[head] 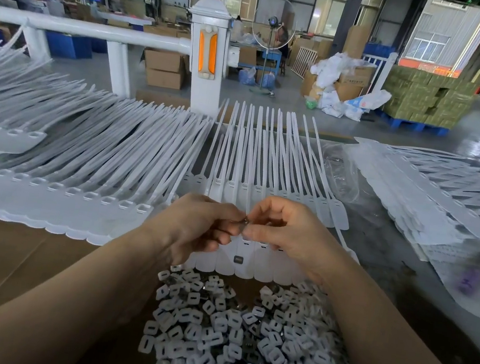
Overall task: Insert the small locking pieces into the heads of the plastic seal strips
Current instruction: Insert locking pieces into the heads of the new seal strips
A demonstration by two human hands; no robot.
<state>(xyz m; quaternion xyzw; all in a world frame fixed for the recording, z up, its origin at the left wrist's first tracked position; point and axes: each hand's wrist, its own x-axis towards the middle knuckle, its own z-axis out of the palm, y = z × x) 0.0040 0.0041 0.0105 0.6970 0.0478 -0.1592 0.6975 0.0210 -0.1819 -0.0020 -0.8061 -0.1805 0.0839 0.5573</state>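
Left hand: the left hand (195,225) has its fingers curled, thumb and forefinger pinching one side of a small dark metal locking piece (245,221).
Right hand: the right hand (283,228) meets it fingertip to fingertip and pinches the same piece from the other side; the remaining fingers are loosely curled.
Locking piece, place: held in the air between both hands, above the near row of white plastic seal strips (263,185).
Locking piece, handling: probably very light, stiff and a little slippery (it is tiny against the fingertips), so a pinch on its edges, clear of the face that enters the head, seems best.
Locking piece, heading: too small and too covered to tell which way it faces.
Strips, axis: long axis runs away from the person, thin tails pointing far, flat heads near; one dark insert (238,259) already sits in a head.
Strips, handling: thin, light and bendy in the tail, stiffer at the head; press there.
Supply: a heap of small white square plastic frames mixed with dark pieces (227,331) lies on brown cardboard (20,268), just below the hands.
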